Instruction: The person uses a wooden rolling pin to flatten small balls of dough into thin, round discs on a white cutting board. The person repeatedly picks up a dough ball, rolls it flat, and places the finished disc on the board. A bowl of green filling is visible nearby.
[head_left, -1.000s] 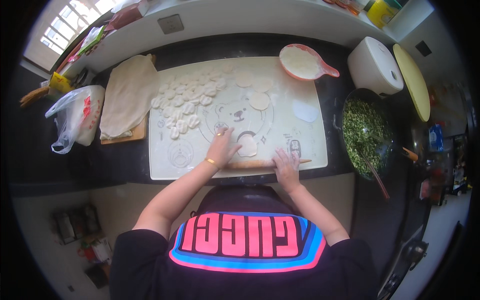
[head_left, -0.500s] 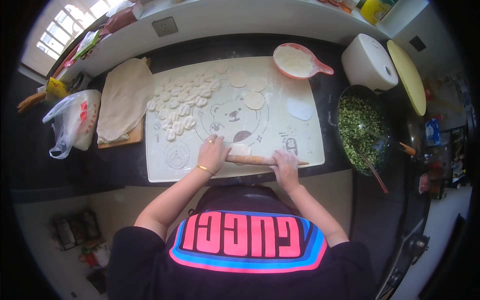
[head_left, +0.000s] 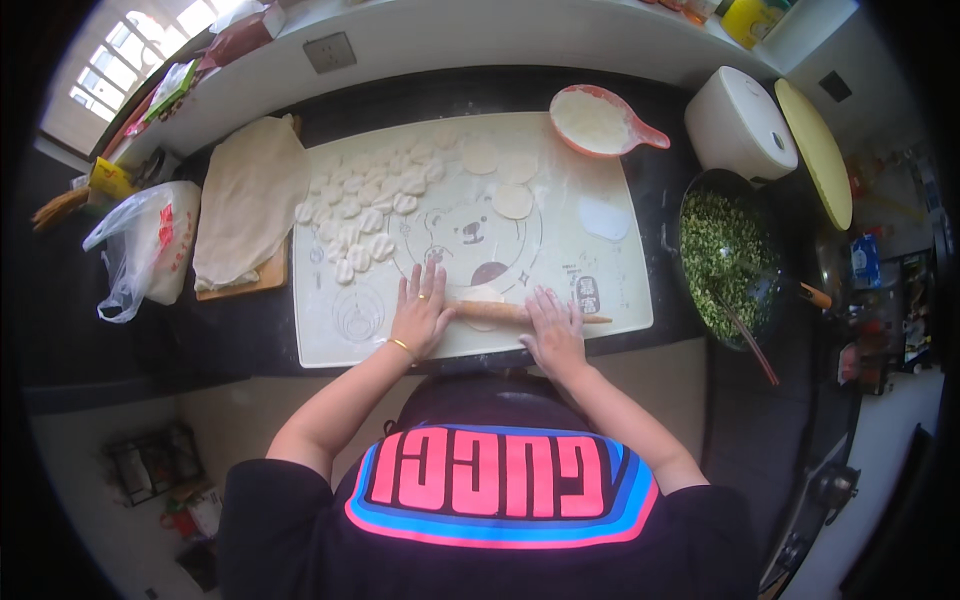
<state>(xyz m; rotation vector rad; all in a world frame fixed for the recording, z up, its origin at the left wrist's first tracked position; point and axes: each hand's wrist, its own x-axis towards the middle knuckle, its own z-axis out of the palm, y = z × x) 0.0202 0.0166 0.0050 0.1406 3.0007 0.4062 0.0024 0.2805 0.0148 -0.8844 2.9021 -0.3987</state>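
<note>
A wooden rolling pin (head_left: 490, 311) lies crosswise near the front edge of the pale mat (head_left: 622, 280). On its left end rests my left hand (head_left: 422, 318), fingers stretched out and spread, with a ring and a gold bracelet. My right hand (head_left: 556, 335) presses flat on the right part, its fingers extended too; the pin's tapered tip shows beyond it. A dough round (head_left: 478, 324) is partly hidden under the pin. Several small floured dough pieces (head_left: 368, 188) are grouped at the mat's far left. Rolled dough rounds (head_left: 513, 202) lie beyond the printed bear.
A red-rimmed bowl of flour (head_left: 590, 122) stands at the back, a white scraper (head_left: 603, 218) below it. To the right is a pan of chopped green filling (head_left: 728, 250) with chopsticks. Left are a cloth-covered board (head_left: 250, 200) and a plastic bag (head_left: 150, 240).
My hands have gone from curling round the pin's ends to lying flatter on it with fingers stretched forward. The pin has rolled slightly away from me, and my right hand sits further left.
</note>
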